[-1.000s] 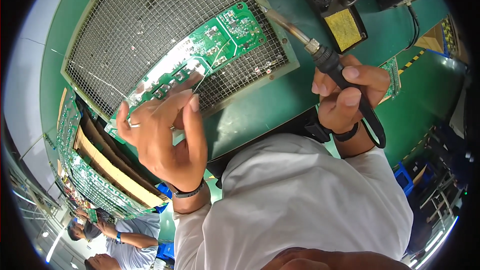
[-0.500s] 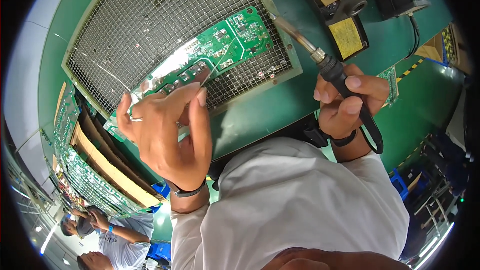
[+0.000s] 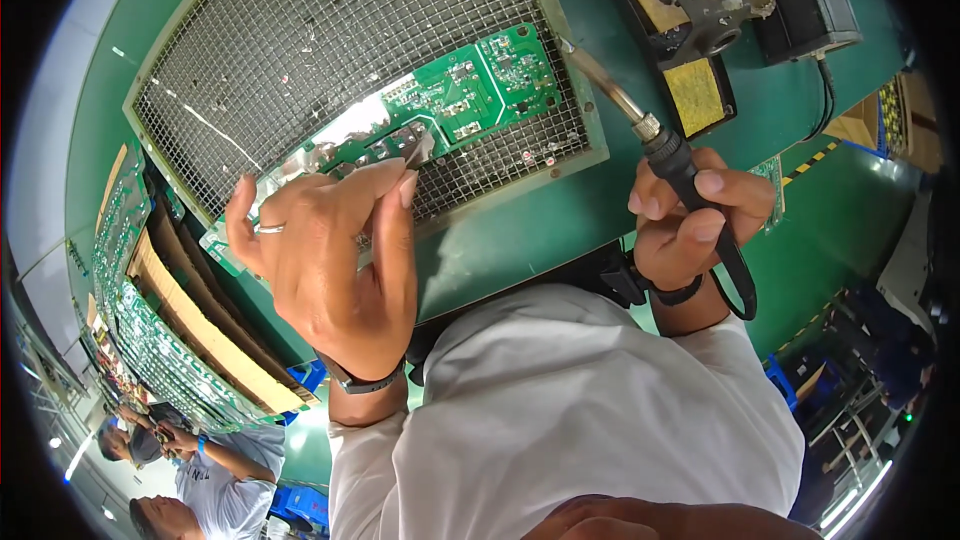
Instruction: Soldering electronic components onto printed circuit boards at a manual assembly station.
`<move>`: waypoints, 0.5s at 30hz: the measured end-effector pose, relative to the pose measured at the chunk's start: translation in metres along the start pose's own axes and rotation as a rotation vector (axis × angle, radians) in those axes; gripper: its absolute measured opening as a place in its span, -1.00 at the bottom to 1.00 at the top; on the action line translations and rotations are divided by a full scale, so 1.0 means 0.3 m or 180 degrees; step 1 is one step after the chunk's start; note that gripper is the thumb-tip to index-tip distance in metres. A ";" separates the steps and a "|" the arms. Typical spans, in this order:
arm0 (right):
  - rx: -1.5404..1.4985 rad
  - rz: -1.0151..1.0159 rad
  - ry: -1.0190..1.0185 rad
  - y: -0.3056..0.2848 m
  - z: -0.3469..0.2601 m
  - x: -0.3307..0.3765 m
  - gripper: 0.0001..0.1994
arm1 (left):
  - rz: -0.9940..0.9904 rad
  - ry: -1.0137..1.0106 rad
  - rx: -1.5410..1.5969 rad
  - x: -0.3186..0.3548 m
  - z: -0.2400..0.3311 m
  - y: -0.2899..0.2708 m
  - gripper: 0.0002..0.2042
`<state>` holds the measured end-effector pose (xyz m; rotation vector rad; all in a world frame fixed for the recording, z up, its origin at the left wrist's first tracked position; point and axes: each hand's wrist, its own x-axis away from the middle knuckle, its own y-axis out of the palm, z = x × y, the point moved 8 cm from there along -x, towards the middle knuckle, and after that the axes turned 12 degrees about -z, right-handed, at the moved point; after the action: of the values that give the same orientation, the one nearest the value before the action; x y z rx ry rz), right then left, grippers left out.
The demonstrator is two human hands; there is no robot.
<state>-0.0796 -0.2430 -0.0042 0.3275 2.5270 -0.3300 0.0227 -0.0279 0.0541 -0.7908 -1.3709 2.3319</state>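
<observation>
My left hand [image 3: 335,250] is closed in a pinch over the near-left part of a green circuit board [image 3: 455,90]. A thin solder wire [image 3: 215,130] runs from the mesh to this hand; its end near the fingertips is hard to make out. The board lies slanted on a framed wire mesh [image 3: 270,30], and my hand hides its left part. My right hand [image 3: 690,215] grips a soldering iron [image 3: 668,152] by its black handle. The iron's metal tip points up and left, over the mesh frame's right edge, apart from the board.
Beyond my right hand stand a black iron holder [image 3: 700,0] with a yellow sponge [image 3: 697,98] and a black box-shaped unit [image 3: 815,0]. Stacked circuit boards [image 3: 170,360] with cardboard are at the left. Other people [image 3: 225,470] are at lower left.
The view has shifted slightly. The wire end seen sticking up from my left fingertips over the board is no longer plain. Both hands keep their grips, and the iron stays off the board.
</observation>
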 end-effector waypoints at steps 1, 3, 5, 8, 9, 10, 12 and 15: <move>-0.0014 -0.0003 -0.0012 0.001 0.000 -0.001 -0.62 | -0.0016 -0.0019 0.0014 0.002 -0.003 -0.001 -0.88; -0.0048 0.0062 -0.0010 0.001 0.001 0.001 -0.62 | 0.0023 -0.0002 -0.0039 0.004 -0.005 0.001 -0.88; -0.0108 0.0200 -0.0006 -0.004 0.004 0.005 -0.63 | 0.0100 0.0043 -0.0141 0.006 -0.005 0.000 -0.89; -0.0129 0.0189 -0.0054 -0.005 0.008 0.005 -0.63 | -0.0037 0.0011 -0.0243 0.015 -0.010 0.001 -0.96; -0.0139 0.0182 -0.0078 -0.004 0.007 0.003 -0.63 | -0.0104 -0.0007 -0.0293 0.017 -0.012 0.003 -0.97; -0.0141 0.0177 -0.0080 -0.002 0.006 0.002 -0.63 | -0.0100 -0.0011 -0.0294 0.020 -0.014 0.001 -0.97; -0.0183 0.0207 -0.0068 0.000 0.005 -0.001 -0.62 | -0.0024 -0.0058 -0.0267 0.026 -0.022 -0.006 -0.96; -0.0137 0.0218 -0.0069 0.003 0.004 0.002 -0.62 | 0.0023 -0.0098 -0.0260 0.033 -0.030 -0.010 -0.95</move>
<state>-0.0793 -0.2424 -0.0057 0.3906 2.4913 -0.2509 0.0205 -0.0150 0.0502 -0.7873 -1.4870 2.3155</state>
